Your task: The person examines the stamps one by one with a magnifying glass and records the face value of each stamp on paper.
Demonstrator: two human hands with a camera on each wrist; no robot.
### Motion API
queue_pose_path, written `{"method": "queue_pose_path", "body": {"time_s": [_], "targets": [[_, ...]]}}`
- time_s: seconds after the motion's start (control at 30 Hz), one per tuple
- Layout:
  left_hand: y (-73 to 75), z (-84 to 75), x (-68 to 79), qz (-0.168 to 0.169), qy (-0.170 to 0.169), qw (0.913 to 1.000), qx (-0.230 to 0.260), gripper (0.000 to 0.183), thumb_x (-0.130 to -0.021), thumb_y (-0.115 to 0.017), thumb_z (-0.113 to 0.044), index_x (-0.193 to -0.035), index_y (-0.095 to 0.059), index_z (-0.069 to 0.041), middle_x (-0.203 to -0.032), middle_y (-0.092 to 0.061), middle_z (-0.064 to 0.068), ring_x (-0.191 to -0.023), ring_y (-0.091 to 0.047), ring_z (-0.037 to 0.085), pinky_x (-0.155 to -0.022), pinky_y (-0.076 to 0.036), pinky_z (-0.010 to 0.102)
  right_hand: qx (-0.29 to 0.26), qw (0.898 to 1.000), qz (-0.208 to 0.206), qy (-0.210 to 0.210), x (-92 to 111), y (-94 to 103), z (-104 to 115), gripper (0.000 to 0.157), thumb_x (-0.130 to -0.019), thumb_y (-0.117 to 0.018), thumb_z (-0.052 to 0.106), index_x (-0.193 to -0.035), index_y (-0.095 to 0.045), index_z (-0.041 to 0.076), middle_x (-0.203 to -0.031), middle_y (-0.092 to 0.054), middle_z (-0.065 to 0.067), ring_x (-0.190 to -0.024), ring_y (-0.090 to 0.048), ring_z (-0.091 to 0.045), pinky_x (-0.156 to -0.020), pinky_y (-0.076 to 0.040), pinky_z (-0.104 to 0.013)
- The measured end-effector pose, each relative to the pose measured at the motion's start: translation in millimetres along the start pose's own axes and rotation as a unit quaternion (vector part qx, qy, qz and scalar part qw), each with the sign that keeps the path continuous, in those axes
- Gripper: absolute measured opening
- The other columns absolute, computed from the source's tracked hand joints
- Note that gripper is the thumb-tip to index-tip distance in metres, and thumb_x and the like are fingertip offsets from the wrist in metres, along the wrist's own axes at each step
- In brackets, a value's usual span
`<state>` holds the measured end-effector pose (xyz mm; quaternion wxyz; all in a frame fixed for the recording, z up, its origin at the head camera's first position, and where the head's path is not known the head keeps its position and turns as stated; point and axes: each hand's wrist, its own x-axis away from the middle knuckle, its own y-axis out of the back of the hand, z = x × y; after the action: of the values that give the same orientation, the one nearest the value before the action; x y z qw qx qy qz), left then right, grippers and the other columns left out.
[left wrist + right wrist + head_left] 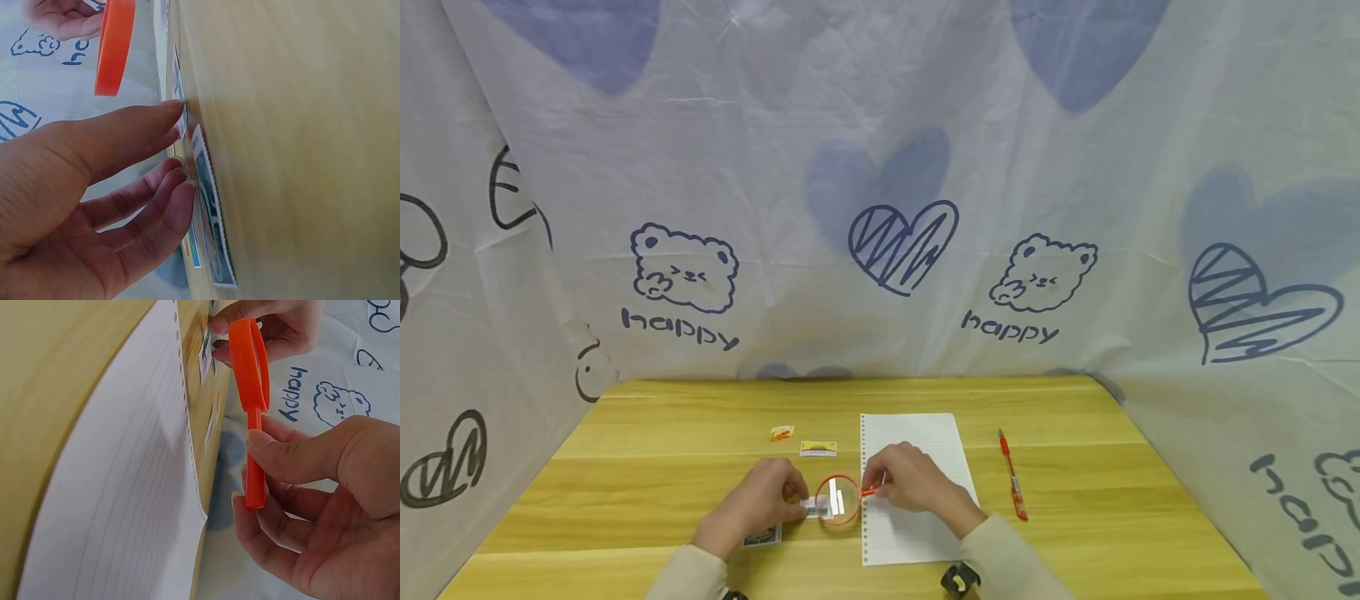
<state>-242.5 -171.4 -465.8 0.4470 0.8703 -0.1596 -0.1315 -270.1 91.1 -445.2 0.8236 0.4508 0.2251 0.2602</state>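
Observation:
My right hand (910, 479) holds an orange-red magnifying glass (249, 369) by its handle, thumb on one side and fingers on the other. Its round lens hangs over the right part of a small stamp (812, 505) and shows glare. At the stamp's left end, my left hand (763, 497) pinches it between thumb and index finger, close to the tabletop. The other left fingers curl loosely beside it. A dark stamp with a pale perforated border (214, 215) lies just below the left hand, partly covered by it in the head view.
A lined sheet with punched holes (917, 537) lies under the right hand. To its right is a red pen (1012, 477). Farther back on the wooden table (685, 417) lie a yellow stamp (817, 448) and a smaller red-and-yellow one (782, 433). A printed cloth (775, 275) hangs behind.

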Motion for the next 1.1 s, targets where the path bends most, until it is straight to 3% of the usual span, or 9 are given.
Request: {"method": "queue_pose_path", "body": {"time_s": [0.63,1.1], "targets": [[-0.5,-0.4,-0.5,-0.005,-0.003,1.0000,-0.006,0.016,-0.076,-0.090,-0.009,-0.087,-0.078,-0.007,-0.088,-0.070,0.003,-0.081,-0.060,0.016,-0.069,-0.052,0.027,0.005,1.000,0.003,0.004,-1.3,-5.3,-1.5,0.018,-0.080,-0.077,-0.006,-0.084,-0.080,0.012,-0.077,-0.074,-0.001,-0.068,-0.054,-0.002,-0.061,-0.044,-0.019],[-1.6,2.7,-1.4,-0.008,-0.015,0.9998,-0.010,0.016,-0.076,-0.090,-0.010,-0.086,-0.079,-0.006,-0.083,-0.069,0.003,-0.076,-0.057,0.014,-0.066,-0.049,0.025,0.003,1.000,0.006,-0.001,-1.8,-7.2,0.6,0.019,-0.079,-0.076,-0.007,-0.084,-0.080,0.011,-0.077,-0.075,-0.003,-0.067,-0.052,-0.001,-0.061,-0.043,-0.019]]}}
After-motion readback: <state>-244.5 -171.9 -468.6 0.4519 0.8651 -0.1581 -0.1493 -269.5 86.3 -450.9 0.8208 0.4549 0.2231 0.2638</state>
